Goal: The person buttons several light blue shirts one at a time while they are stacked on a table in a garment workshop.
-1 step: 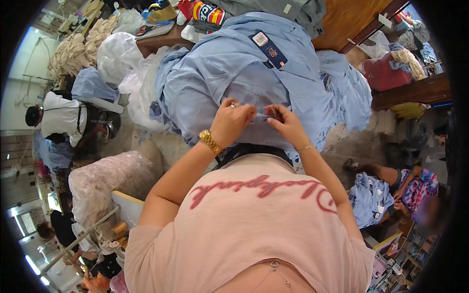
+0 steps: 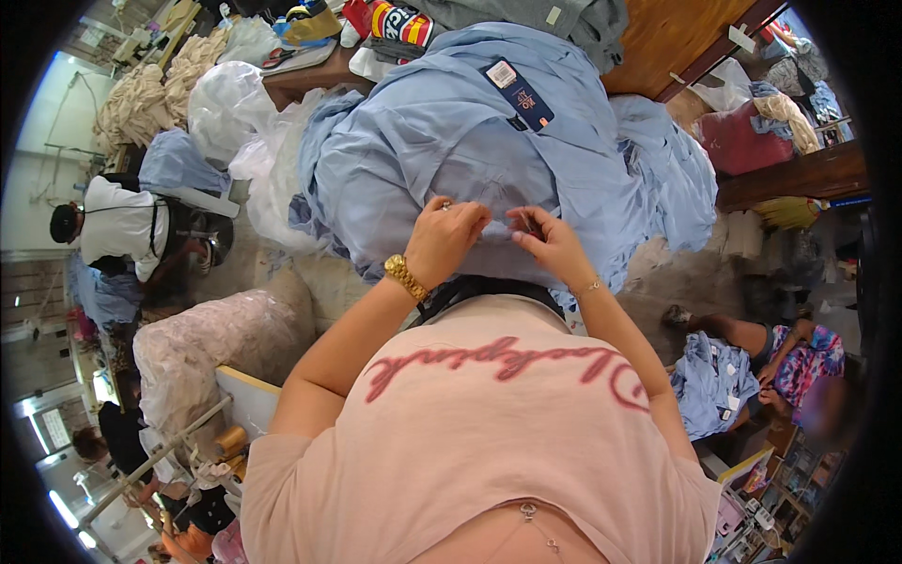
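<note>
A large heap of light blue garments [image 2: 404, 160] lies in front of me. My left hand [image 2: 453, 230] is closed in a pinch over the near part of the heap; what its fingertips hold is too small to make out. Close to its right, with a small gap between, my right hand [image 2: 545, 242] has thumb and fingers curled round a small dark tool [image 2: 532, 225], mostly hidden by the fingers. Farther up the heap, a dark blue hang tag [image 2: 520, 97] with a white label rests on the cloth.
Clear plastic bags [image 2: 230, 103] sit at the heap's left. A wrapped pale bundle [image 2: 211, 343] stands at the lower left. One person in a white shirt [image 2: 117, 226] works at far left; another sits at right with blue garments [image 2: 709, 381]. Red-handled scissors [image 2: 277, 58] lie at the back.
Both hands stay almost in place over the cloth. The fingers of my right hand have shifted slightly, and less of the dark tool shows.
</note>
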`<state>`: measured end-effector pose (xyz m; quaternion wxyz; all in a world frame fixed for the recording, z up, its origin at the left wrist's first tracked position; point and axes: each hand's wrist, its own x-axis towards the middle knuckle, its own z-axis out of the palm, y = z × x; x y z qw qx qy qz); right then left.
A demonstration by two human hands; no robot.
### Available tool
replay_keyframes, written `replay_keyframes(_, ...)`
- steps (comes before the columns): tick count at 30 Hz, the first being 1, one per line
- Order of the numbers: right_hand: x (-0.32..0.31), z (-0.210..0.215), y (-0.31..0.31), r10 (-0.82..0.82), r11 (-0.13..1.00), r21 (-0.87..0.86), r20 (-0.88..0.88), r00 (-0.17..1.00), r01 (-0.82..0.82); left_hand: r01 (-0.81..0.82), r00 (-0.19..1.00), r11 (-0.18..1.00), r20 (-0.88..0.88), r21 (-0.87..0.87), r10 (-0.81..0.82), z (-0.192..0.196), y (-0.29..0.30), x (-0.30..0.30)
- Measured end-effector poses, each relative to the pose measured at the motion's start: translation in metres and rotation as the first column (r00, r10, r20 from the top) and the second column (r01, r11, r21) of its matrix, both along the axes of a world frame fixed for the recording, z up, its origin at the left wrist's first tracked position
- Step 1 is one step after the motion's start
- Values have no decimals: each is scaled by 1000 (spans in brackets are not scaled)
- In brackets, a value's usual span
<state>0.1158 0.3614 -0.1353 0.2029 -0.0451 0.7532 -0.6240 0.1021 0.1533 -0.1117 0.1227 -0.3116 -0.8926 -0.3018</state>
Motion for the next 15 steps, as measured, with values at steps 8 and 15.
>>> replay_keyframes(8,22,-2,-12,46,939,324,-443,896,112,-98,994,985,-32,140,104,-4,3,8)
replay_keyframes(15,8,27,-22,255,771,633,-407,877,69,-123,990,983,-47,135,130,-2,6,6)
